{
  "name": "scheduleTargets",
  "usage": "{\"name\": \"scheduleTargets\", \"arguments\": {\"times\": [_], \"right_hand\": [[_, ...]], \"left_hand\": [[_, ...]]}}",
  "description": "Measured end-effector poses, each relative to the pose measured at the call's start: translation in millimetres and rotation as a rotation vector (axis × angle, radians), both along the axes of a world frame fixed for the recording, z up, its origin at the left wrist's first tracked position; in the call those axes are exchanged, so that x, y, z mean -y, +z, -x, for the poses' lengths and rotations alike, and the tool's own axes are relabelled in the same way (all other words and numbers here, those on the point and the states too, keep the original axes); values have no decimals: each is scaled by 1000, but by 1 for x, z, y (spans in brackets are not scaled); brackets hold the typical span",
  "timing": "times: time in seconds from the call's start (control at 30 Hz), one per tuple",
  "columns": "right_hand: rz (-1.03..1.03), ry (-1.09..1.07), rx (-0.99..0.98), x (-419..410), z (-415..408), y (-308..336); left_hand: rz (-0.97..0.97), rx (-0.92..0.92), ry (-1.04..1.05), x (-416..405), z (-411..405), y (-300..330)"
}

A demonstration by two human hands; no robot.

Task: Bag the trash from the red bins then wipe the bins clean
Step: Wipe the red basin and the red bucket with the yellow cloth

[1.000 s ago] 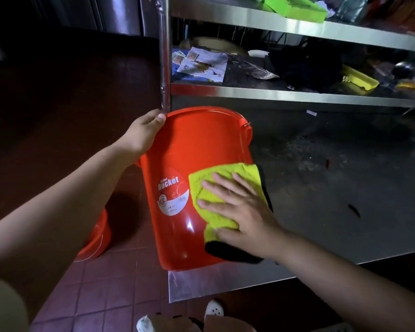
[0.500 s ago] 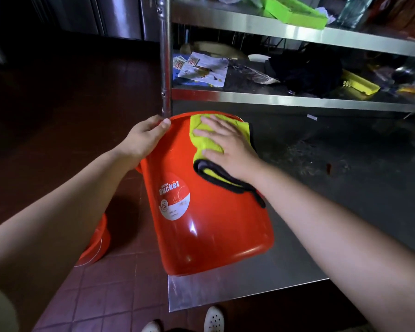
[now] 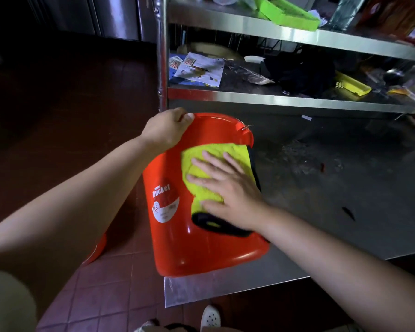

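The red bin (image 3: 201, 226) lies tipped on its side at the front left corner of the steel worktop (image 3: 333, 188), its mouth turned toward the back edge and the shelf rack, its base toward the front edge, so its long axis runs roughly front to back and its outer wall faces up. A white label reading "Bucket" sits on the wall toward the left edge. Spread over the upper wall is a yellow cloth (image 3: 216, 161) with a dark border, and the right hand (image 3: 228, 192) lies flat on it, fingers (image 3: 211, 159) straight and spread apart, pressing the cloth to the plastic and pointing toward the rim. The left hand (image 3: 165, 130) holds the rim at its left side, fingers curled over the lip and clamped there, steadying the bin. This looks like the wiping stage, on the outside of this bin; whether its inside is clean cannot be told, since the mouth faces away. The stroke turns on that front-to-back axis: the right hand is the one on the cloth and has bare wall both ahead toward the rim and behind toward the base, so it can slide along the length while the left hand keeps the bin from rolling off the near corner. Part of a second red bin (image 3: 98, 248) shows on the tiled floor (image 3: 110, 295) below the left arm, and papers (image 3: 197, 70) lie on the lower shelf (image 3: 261, 99).
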State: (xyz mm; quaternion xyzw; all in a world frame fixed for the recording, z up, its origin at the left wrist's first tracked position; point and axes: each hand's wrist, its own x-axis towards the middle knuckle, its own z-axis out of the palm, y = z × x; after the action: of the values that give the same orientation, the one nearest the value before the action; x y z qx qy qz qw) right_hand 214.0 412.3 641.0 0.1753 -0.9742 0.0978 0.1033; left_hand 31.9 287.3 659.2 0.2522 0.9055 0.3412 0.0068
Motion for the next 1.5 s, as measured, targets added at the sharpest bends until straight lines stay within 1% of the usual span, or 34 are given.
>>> {"name": "scheduleTargets", "arguments": {"times": [0.1,0.17,0.23,0.3,0.37,0.5,0.6,0.7,0.83,0.9,1.07,1.2,1.33,1.5], "right_hand": [[3,95,2,1,-35,-13],[10,139,4,2,-46,-19],[13,173,3,1,-41,-19],[41,187,6,-2,-25,-15],[73,157,1,-5,-2,-11],[143,24,-4,-13,55,1],[239,-49,10,-19,90,13],[224,-61,16,-16,100,13],[142,-66,-5,-6,71,8],[119,-24,-8,-3,44,4],[171,99,-4,-4,-28,-19],[182,154,5,-7,-47,-28],[183,174,29,-12,-18,-18],[201,46,21,-16,52,2]], "left_hand": [[-47,36,-11,10,3,-5],[-130,130,-21,16,6,-9],[-204,215,-43,21,10,-11],[-231,251,-54,25,14,-14],[-245,255,-34,28,17,-18],[-276,273,5,33,23,-26],[-331,318,22,37,27,-29],[-370,308,60,41,25,-33],[-335,261,68,45,23,-38],[-353,255,69,47,21,-39],[-372,301,63,53,18,-37],[-378,345,41,53,18,-34],[-408,379,29,54,20,-33],[-438,352,41,54,22,-33]]}}
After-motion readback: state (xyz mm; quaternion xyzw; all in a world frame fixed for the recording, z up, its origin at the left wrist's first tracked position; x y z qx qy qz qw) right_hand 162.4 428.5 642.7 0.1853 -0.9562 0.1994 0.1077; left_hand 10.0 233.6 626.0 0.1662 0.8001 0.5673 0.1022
